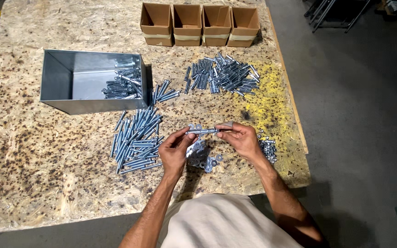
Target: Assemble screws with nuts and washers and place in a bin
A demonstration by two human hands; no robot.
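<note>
Here, both hands [207, 142] pinching one bolt [201, 131], metal bin [60, 78] part-filled with bolts

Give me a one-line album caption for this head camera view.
Both hands, left hand and right hand, hold one bolt above washers on a board table.

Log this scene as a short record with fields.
Surface: chipboard table
Left hand: grips one end of a bolt
Right hand: grips the bolt's other end
Under the hands: washers
Left of the hands: loose bolt pile
Far side: metal bin part-filled with bolts, second bolt pile, four open cardboard boxes
</note>
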